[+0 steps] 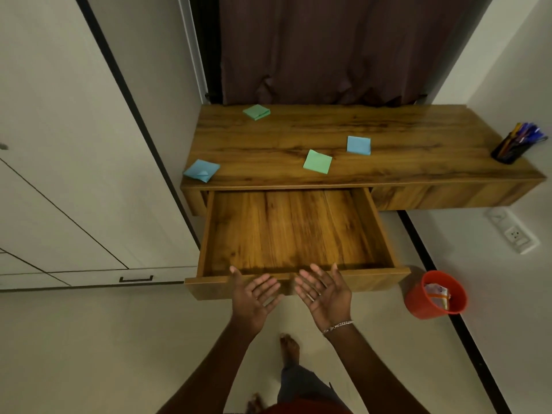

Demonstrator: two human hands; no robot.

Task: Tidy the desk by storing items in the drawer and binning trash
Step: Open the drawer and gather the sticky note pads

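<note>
The wooden desk [403, 144] carries several sticky-note pads: a green pad [257, 111] at the back left, a blue pad [201, 170] on the front left corner, a green pad [317, 161] and a blue pad [358, 145] near the middle. The drawer [385, 234] below stands pulled out with nothing inside. My left hand [254, 297] and my right hand [325, 294] hover palms up, fingers spread, just in front of the drawer's front panel, holding nothing. A red bin [418, 306] with crumpled paper in it stands on the floor to the right.
A black pen holder [512, 149] full of pens stands at the desk's right end. A dark curtain [328, 49] hangs behind the desk. White cabinet doors [59, 174] line the left. A wall socket [515, 233] sits low on the right wall. My bare feet [289, 348] are on the floor.
</note>
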